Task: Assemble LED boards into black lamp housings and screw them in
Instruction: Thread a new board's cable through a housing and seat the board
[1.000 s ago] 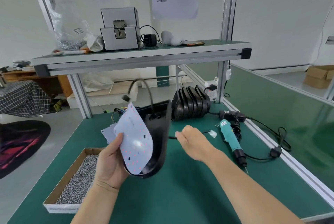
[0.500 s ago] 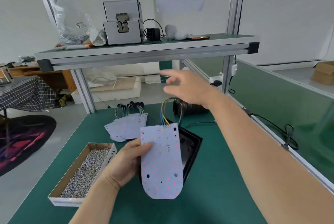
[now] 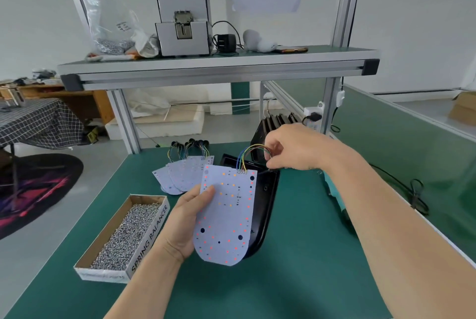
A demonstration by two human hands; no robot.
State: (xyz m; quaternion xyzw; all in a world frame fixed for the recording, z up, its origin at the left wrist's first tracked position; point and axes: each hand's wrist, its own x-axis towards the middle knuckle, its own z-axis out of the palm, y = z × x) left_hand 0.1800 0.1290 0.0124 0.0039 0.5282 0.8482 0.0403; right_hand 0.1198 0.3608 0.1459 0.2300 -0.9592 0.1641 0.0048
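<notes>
Left hand: holds the LED board by its left edge, thumb on the face, fingers behind it.
Screw box: open carton at the left of the green table, well filled, nothing being picked from it.
Spare boards: fanned stack just behind the left hand, wires attached, all waiting.
Board position: lifted and tilted over the housing, not seated; LED side faces up.
Housing: lies on the table, open side up, partly under the board's right edge. No screws visible in it.
Wires: coloured loop runs from the board's top edge up and round to the right hand.
Right hand: fingers curled, pinching the wire loop above the housing's top end.
Stacked housings: black row standing behind the right hand, untouched.
Teal tool: mostly hidden behind the right forearm; probably the screwdriver, lying idle.
Done: board and housing paired up, wires in hand.
Step now: likely routing the wires before the board drops in.
Left: seat this board, drive its screws, then repeat for the stack. Early stage; no finished lamp can be seen.
</notes>
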